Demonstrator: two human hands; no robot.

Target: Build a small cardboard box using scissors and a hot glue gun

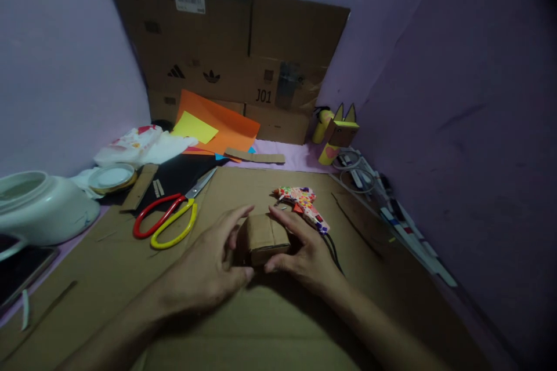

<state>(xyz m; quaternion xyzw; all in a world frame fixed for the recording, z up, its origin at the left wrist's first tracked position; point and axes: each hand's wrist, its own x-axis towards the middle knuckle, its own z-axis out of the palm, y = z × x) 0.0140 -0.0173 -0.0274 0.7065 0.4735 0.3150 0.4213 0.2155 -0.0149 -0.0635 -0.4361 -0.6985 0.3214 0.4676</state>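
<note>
A small cardboard box (268, 231) sits low over the cardboard mat, its top face and front edge showing. My left hand (213, 261) curves around its left side, thumb at the front and index finger toward the back. From the right, my right hand (307, 252) grips the box with the thumb at the front corner and the fingers along the far top edge. Just behind my right fingers lies a glue gun (304, 203) with a colourful pattern and a dark cord. Scissors (185, 208) with red and yellow handles rest beyond my left hand.
A cardboard mat (209, 324) covers the table. On the left stand a white ceramic pot (47, 208) and a dark phone-like device (26, 272). Orange paper (226, 122) and a cardboard strip (256, 156) lie at the back. At right are a cardboard figure (342, 133) and markers (409, 232).
</note>
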